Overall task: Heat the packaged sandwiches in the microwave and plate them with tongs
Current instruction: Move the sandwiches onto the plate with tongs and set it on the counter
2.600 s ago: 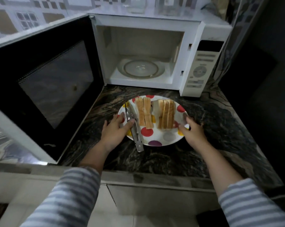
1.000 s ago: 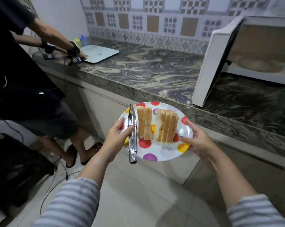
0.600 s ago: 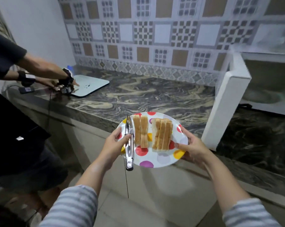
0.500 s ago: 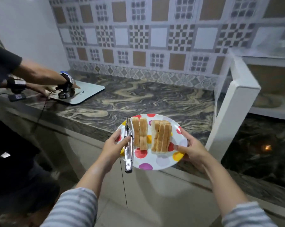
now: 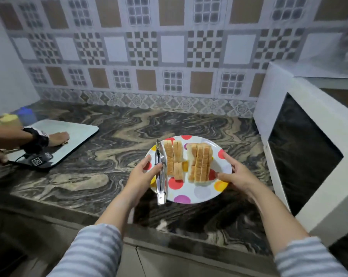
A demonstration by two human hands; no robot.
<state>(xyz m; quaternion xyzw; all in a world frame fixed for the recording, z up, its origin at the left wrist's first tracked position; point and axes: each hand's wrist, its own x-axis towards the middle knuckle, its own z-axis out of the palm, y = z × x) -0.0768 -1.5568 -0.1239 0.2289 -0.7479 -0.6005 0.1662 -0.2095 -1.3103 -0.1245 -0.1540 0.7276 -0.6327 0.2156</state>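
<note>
Head view: left grip [image 5: 143, 174] pinches tongs [image 5: 161, 172] against the spotted plate [image 5: 201, 193]; right grip [image 5: 236, 175] clasps its rim.

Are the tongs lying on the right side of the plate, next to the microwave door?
No, the tongs lie along the left edge of the plate, under the left hand's thumb, with the sandwiches between them and the microwave door.

Sandwiches [image 5: 189, 163] on plate [image 5: 197, 193], tongs [image 5: 161, 172] left; microwave [image 5: 309, 148] right.

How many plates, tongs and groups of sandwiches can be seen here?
Plate: 1
Tongs: 1
Sandwich groups: 2, left and right
Total: 4
</note>
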